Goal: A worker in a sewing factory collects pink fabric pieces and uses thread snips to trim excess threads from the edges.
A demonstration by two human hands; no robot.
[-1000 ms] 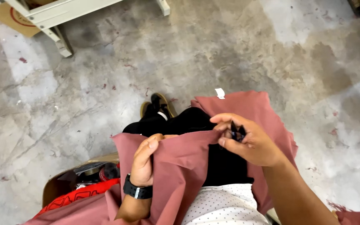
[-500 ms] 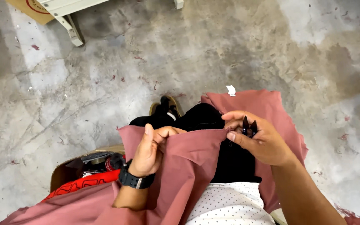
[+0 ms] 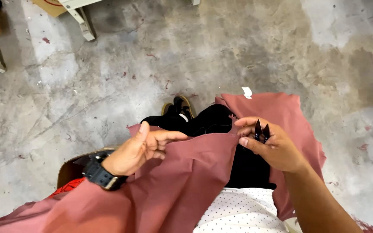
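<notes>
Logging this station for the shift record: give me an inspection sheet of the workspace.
Surface: stained grey concrete floor; work lies on the lap.
Job's things: dusty-pink fabric, edge stretched between both hands; small dark thread snips.
Clutter: white tag on the fabric; red item at lower left.
Hands: left hand pinches the fabric; right hand grips fabric and snips.
Cables: nothing seen.
Surroundings: white furniture legs, cardboard.

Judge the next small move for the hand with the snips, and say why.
Probably bring the black snips in the right hand down to the edge of the dusty-red fabric: the left hand and right fingertips already pinch that edge taut between them, blades pointing up, clear of it.
</notes>
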